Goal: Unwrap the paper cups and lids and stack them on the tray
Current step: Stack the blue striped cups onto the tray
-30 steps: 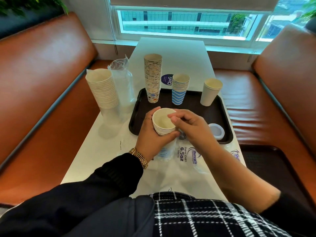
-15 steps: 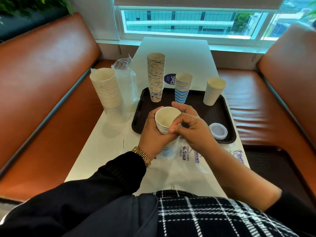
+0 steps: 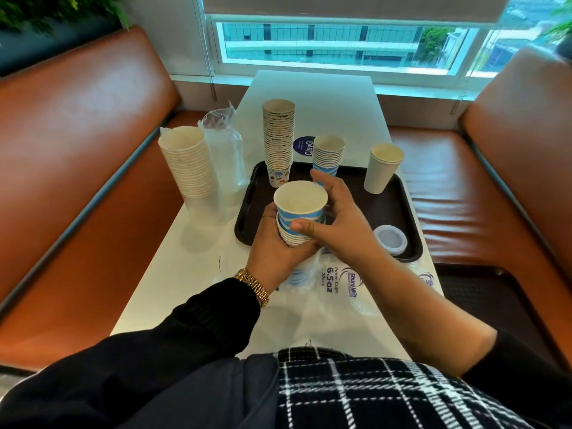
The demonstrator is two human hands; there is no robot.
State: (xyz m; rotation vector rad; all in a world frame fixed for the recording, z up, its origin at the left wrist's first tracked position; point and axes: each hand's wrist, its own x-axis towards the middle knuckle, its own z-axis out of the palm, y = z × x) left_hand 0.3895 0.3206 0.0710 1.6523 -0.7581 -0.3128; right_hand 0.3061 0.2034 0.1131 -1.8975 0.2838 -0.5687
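Holding a short stack of blue-striped cups (image 3: 294,230) just above the near edge of the tray (image 3: 399,209), the left hand (image 3: 278,252) wraps its fingers around the lower cups. The right hand (image 3: 337,218) grips the top cup (image 3: 300,205), thumb on the near side and fingers curled round the far side, with that cup raised partly out of the stack. On the tray stand a tall stack of patterned cups (image 3: 278,140), a shorter blue-striped stack (image 3: 328,156) and a plain cream stack (image 3: 382,171), with a white lid (image 3: 389,239) lying at the near right corner. A plastic wrapper (image 3: 337,283) printed with lettering lies on the desk (image 3: 312,97) beneath the wrists. Left of the tray stand wrapped white cups (image 3: 192,165).
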